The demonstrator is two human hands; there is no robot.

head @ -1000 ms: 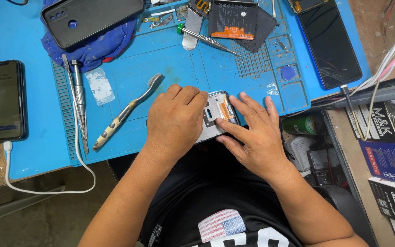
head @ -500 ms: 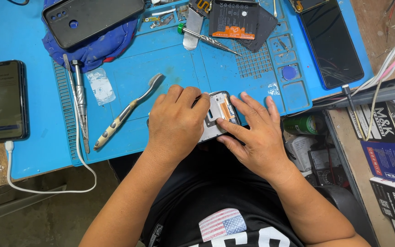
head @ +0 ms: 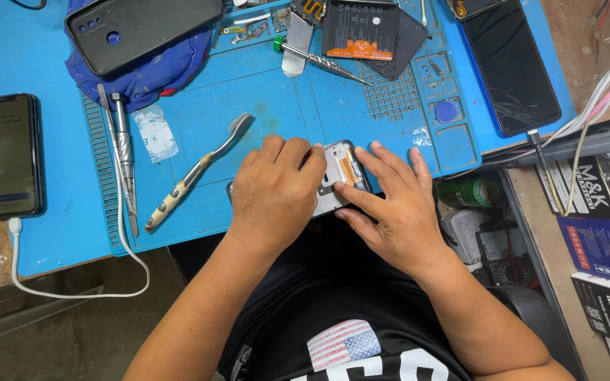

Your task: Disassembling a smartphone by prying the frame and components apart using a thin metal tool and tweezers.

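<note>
Opened phone (head: 339,176) under left hand (head: 273,197), right hand (head: 397,208), blue mat (head: 262,106)

Phone screen (head: 8,155): far left, dark, charging by white cable.
Loose display (head: 510,67): upper right, black glass.
Sachet (head: 154,132): small, clear, on mat.
Boxes (head: 605,247): right edge (blue, white, black), stacked.

opened phone (head: 340,176) lies flat, insides up, on mat's near edge.
</note>
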